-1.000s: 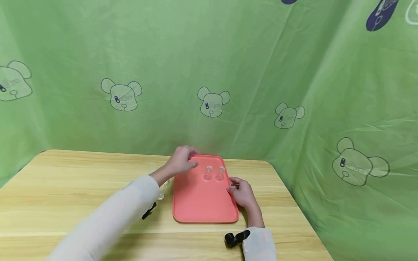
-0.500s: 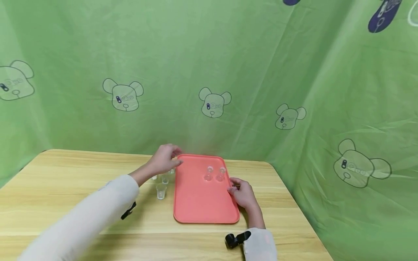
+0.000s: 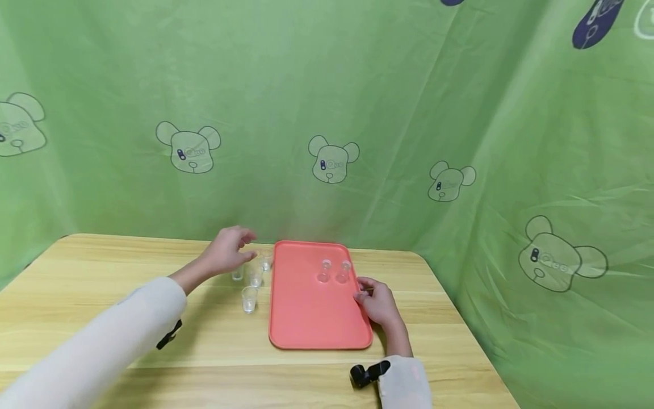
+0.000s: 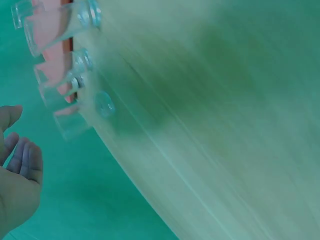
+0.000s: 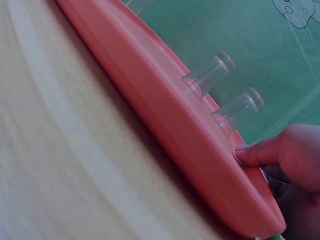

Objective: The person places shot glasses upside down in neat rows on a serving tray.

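My left hand, fingers relaxed and apart from the thumb, is over several clear small cups that stand upright on the table, left of a pink-red tray. It holds nothing; in the left wrist view the hand is beside the cups. With the thumb on the rim and the other fingers outside it, my right hand pinches the tray's right edge. Two clear cups stand upside down on the tray, close to that hand.
The light wooden table reaches back to a green curtain printed with bear heads. A black wrist camera sits at the right sleeve, and another at the left.
My left hand has moved left, from over the tray to over the cups on the table, bringing those cups into view. The right hand stays at the tray's edge.
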`<state>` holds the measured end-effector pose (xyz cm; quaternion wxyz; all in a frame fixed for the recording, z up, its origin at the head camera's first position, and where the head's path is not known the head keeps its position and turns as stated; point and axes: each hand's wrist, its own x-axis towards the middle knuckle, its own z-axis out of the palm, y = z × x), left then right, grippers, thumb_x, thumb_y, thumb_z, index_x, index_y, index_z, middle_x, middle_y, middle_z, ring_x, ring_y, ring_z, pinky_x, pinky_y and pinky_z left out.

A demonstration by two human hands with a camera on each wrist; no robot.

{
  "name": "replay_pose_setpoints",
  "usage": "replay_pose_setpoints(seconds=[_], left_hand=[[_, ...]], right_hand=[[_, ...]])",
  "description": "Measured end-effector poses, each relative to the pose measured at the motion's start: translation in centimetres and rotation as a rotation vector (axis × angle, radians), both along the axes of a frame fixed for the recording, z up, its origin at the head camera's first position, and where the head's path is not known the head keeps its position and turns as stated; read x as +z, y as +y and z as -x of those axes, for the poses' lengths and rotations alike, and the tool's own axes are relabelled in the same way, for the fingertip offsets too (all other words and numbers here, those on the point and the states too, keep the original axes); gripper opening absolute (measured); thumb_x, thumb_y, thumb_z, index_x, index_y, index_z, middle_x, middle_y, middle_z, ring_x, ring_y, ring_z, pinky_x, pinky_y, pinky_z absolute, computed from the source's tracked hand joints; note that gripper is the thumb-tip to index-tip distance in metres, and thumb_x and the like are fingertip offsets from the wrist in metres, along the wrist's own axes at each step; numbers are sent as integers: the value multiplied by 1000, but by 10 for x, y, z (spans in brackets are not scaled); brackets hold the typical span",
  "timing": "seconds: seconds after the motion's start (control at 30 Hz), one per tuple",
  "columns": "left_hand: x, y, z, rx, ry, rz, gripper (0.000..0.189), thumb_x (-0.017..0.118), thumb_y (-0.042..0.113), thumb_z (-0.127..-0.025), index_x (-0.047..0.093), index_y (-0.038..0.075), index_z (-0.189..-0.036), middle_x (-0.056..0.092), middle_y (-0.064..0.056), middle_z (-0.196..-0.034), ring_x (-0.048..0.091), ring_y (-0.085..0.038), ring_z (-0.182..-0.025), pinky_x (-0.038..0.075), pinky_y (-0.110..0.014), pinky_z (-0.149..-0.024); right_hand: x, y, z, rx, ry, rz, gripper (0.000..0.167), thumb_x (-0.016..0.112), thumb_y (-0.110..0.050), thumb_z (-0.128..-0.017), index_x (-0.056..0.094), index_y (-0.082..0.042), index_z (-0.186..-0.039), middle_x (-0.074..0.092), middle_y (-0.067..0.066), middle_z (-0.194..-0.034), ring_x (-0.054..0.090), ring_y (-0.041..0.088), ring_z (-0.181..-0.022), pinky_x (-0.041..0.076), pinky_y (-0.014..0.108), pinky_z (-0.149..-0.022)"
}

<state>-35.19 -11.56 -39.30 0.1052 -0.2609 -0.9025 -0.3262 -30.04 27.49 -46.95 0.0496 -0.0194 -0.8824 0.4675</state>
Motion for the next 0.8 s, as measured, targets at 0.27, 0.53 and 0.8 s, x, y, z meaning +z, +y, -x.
replay_pose_setpoints(seconds=[0.27,0.53,0.8], left_hand=[[-11,-23,-4,0,-62,63,48,79,14,-87,63,-8,-127,64,-29,-118,64,-45,-106,54,-56,-93],[-26,-32,-6,-22,-104,65,56,83,15,-83,61,-8,-129,63,-28,-120,65,-44,-102,55,-56,-89],[-40,-33,-3,-21,-168,52,60,83,14,-83,58,-8,-132,63,-28,-120,66,-36,-99,57,-51,-90]], right_hand=[[2,0,0,-4,-1,0,43,65,2,-96,59,3,-139,65,18,-114,60,24,-92,53,29,-77],[1,1,0,-3,4,1,42,64,2,-96,59,3,-138,66,17,-113,60,23,-92,52,28,-76],[0,-1,0,2,6,5,42,64,3,-96,59,4,-138,66,18,-112,59,23,-90,51,30,-76]])
